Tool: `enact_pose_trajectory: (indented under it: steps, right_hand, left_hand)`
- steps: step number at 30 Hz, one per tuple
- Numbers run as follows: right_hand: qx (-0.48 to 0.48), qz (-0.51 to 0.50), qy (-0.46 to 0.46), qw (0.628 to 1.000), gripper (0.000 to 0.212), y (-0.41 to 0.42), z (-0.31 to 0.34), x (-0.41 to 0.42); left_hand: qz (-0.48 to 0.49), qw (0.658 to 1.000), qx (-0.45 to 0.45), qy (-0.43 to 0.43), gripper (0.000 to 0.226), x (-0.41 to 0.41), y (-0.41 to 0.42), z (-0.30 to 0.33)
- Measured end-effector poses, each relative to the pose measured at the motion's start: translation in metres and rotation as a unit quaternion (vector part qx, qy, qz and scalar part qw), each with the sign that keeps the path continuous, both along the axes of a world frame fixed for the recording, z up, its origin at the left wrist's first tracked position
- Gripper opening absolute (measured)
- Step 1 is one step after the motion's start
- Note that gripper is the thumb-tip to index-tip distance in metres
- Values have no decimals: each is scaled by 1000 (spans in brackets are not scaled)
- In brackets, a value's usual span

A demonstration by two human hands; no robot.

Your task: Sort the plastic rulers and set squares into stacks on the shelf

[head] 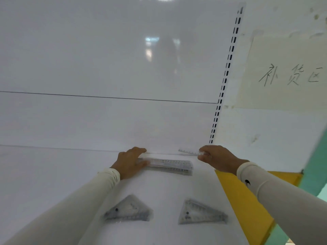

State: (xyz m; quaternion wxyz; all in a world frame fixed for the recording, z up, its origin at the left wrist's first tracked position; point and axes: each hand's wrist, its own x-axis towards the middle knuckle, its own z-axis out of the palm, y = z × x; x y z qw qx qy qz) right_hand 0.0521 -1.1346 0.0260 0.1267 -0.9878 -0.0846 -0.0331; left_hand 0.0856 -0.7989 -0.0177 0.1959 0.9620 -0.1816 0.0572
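Note:
A stack of clear plastic rulers [172,166] lies on the white shelf [53,165] near its back panel. My left hand [130,162] holds the stack's left end, fingers over the top and thumb at the front edge. My right hand [216,159] pinches the right end of a single clear ruler [188,152], held just behind and to the right of the stack. Two stacks of clear set squares sit closer to me: one [128,210] on the left, one [200,213] on the right.
The shelf's white back panel rises behind the rulers, with a slotted upright [223,85] at its right. A yellow edge strip [247,200] bounds the shelf on the right. A paper sign with handwriting [290,75] is taped to the wall at the right.

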Motion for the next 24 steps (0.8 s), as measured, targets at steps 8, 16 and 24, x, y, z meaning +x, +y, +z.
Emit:
enact_pose_trajectory:
  steps: [8, 16, 24]
  right_hand:
    - [-17, 105, 7, 994, 47, 94, -7, 30]
    - [-34, 125, 24, 991, 47, 135, -19, 45]
    - [-63, 114, 62, 989, 42, 139, -35, 48]
  left_hand:
    - [132, 985, 106, 22, 57, -46, 83, -31]
    - [134, 986, 101, 0, 55, -49, 89, -39]
    - [136, 987, 83, -1, 49, -48, 91, -41]
